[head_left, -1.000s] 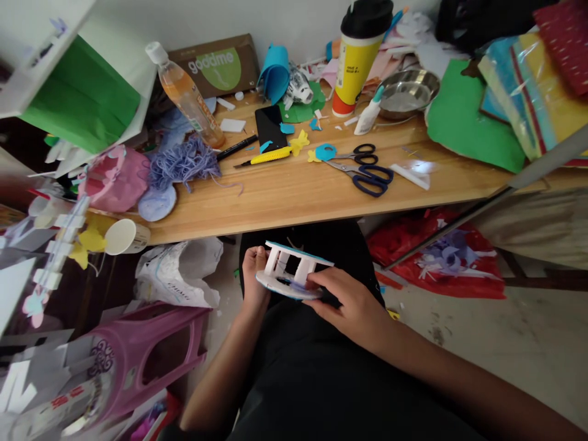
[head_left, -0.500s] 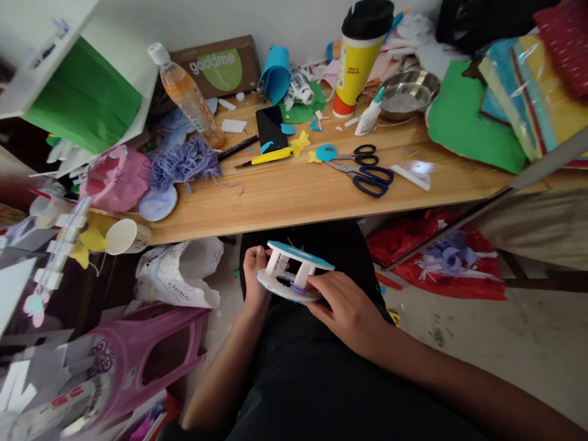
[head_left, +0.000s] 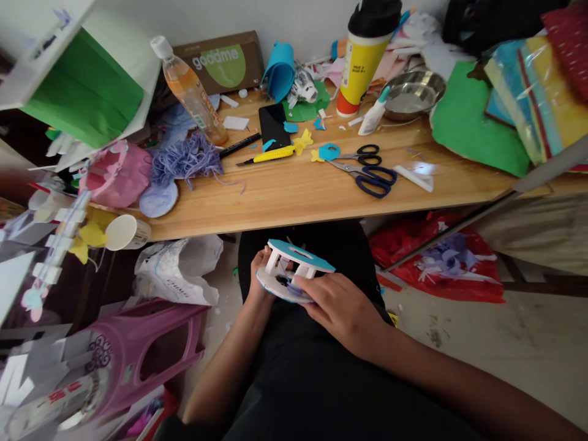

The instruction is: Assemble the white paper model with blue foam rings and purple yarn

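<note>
Over my lap I hold a small paper craft model (head_left: 296,263): a blue-topped disc above a white disc, joined by white strips. My left hand (head_left: 258,275) grips its left side, fingers curled round the lower disc. My right hand (head_left: 340,306) rests against its right side, with fingers pressed onto the lower disc and thumb reaching between the discs. Purple thread shows on the lower disc. Both hands are closed on the model.
The wooden table (head_left: 294,190) ahead carries blue scissors (head_left: 367,174), a yellow utility knife (head_left: 271,156), a phone (head_left: 272,122), purple yarn (head_left: 186,159), a bottle (head_left: 190,92), a yellow tumbler (head_left: 362,58), a steel bowl (head_left: 411,92) and green paper (head_left: 473,122). A pink stool (head_left: 147,349) lies at lower left.
The model has tilted and turned slightly in my hands, showing more of its blue top. My right hand's fingers shifted a little leftward along the lower disc.
</note>
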Demonstrator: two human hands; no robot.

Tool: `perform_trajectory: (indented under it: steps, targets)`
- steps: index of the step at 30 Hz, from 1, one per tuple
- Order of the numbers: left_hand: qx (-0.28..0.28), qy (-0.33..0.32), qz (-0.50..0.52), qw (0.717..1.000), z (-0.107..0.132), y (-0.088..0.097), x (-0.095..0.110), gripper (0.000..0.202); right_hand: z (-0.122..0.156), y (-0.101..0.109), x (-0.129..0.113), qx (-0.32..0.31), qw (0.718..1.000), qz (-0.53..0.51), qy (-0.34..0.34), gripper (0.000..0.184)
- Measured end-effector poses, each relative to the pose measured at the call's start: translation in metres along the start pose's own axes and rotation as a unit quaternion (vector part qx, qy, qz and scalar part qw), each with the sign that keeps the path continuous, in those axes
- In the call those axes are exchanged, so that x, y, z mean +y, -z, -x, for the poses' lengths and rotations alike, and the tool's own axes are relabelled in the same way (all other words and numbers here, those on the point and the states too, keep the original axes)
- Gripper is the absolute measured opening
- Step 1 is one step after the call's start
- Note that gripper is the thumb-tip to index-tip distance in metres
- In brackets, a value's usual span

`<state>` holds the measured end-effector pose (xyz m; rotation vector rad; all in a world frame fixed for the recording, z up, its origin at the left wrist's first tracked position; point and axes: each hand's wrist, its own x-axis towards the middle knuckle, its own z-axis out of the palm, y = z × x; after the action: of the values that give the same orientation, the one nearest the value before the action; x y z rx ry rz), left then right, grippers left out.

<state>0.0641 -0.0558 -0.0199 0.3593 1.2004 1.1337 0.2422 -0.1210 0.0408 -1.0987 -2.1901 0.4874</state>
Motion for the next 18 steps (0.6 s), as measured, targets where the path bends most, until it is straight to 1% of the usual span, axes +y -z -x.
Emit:
perform_trajectory:
  steps: [3, 6, 13, 16, 18]
  targets:
    - [-0.015, 0.015, 0.006, 1.0, -0.001, 0.003, -0.002, 0.034, 0.001, 0.001, -0.001, -0.046, 0.997, 0.045, 0.03, 0.049]
    - [-0.023, 0.031, 0.012, 0.999, -0.002, 0.004, -0.005, 0.031, 0.002, 0.003, -0.002, -0.055, 0.997, 0.049, 0.038, 0.048]
    - [-0.035, 0.071, 0.023, 0.997, -0.003, 0.006, -0.01, 0.019, -0.002, 0.012, -0.001, -0.016, 0.994, 0.067, 0.081, 0.043]
    - [-0.044, 0.075, 0.028, 0.996, -0.002, 0.007, -0.007, 0.014, 0.002, 0.012, 0.003, 0.027, 0.992, 0.072, 0.099, 0.041]
    - [-0.047, 0.074, 0.032, 0.996, -0.001, 0.009, -0.003, 0.019, 0.006, 0.011, 0.008, 0.062, 0.991, 0.07, 0.091, 0.04]
